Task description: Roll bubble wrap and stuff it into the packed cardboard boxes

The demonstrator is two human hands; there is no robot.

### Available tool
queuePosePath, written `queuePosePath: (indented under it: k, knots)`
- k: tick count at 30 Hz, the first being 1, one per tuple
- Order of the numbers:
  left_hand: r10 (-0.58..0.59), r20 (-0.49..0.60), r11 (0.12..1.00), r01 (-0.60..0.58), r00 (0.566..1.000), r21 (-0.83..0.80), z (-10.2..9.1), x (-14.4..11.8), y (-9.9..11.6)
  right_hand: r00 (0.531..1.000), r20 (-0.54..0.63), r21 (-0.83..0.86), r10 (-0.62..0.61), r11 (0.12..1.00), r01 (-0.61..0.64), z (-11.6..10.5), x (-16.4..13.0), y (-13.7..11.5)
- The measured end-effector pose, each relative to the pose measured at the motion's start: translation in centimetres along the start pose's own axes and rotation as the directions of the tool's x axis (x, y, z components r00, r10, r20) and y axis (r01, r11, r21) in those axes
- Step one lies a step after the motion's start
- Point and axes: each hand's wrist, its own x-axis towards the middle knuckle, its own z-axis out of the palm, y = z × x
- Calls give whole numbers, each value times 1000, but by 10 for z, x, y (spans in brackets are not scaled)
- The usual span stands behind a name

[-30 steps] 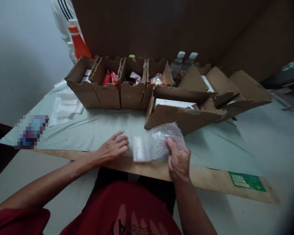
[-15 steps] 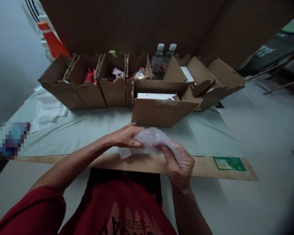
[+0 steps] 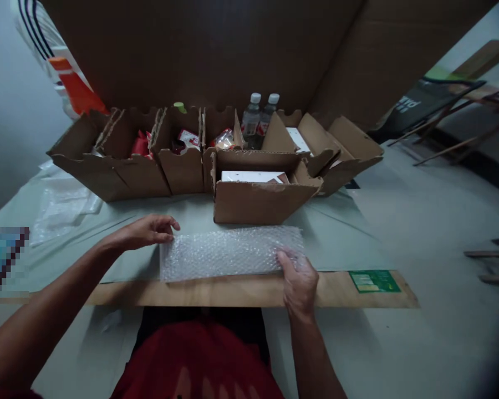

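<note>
A long, clear piece of bubble wrap (image 3: 228,252) lies stretched out crosswise over the table's front edge. My right hand (image 3: 301,282) grips its right end, thumb on top and the other fingers hidden underneath. By the upper left corner of the wrap is my left hand (image 3: 152,231), its fingers loosely curled and apart from the thumb, with nothing between them. The left thumb tip comes close to the corner; whether it touches I cannot tell. Just behind the wrap stands a cardboard bin (image 3: 261,202) with white boxes (image 3: 249,177) inside.
Along the back runs a row of cardboard bins (image 3: 183,172) holding red packets (image 3: 141,144), snack packs (image 3: 224,138) and bottles (image 3: 251,119). More bubble wrap (image 3: 62,208) lies at the left. A green card (image 3: 374,281) sits on the table's wooden edge (image 3: 245,292).
The bubble wrap, bunched up between my hands before, is now spread out flat. My left hand has moved left and come off it, while the right still holds its end.
</note>
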Motion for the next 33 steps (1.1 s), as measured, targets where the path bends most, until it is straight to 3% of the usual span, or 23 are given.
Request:
queuePosePath:
  k: [3,6,9,11,14,18,22,26,30,32,33]
  knots:
    - [105,-263,919,7,959,393,14,8,-16,999,5,-197,-37,980,37,-17,7,16]
    - [239,-399,817,38,885,575,28,-3,-17,978,23,-432,-208,880,197,-50,15,13]
    - [279,-465,867,-11,840,499,30,-10,-1,940,3,-457,-341,836,305,-72,35,-6]
    - [255,-489,926,-64,834,373,31,0,14,947,0,-395,-322,870,296,-69,60,-20]
    - [239,-508,969,-169,828,180,46,36,33,965,152,-270,-215,930,250,-44,105,-29]
    - [247,-493,961,-275,834,16,82,80,44,935,338,-226,-111,955,195,-7,139,-21]
    - [168,-510,982,-186,844,17,100,82,39,935,337,-234,-114,951,201,11,129,-15]
    - [106,-549,994,-69,829,87,91,65,33,904,399,-225,-152,940,258,6,119,-21]
    - [244,-652,958,-75,718,276,92,35,38,929,253,-307,-271,888,343,-15,103,-26]
    - [360,-574,909,-139,735,392,103,18,39,899,243,-343,-364,835,431,-14,80,-30]
    - [411,-496,876,-181,765,447,109,11,38,859,312,-332,-405,801,498,-8,65,-32]
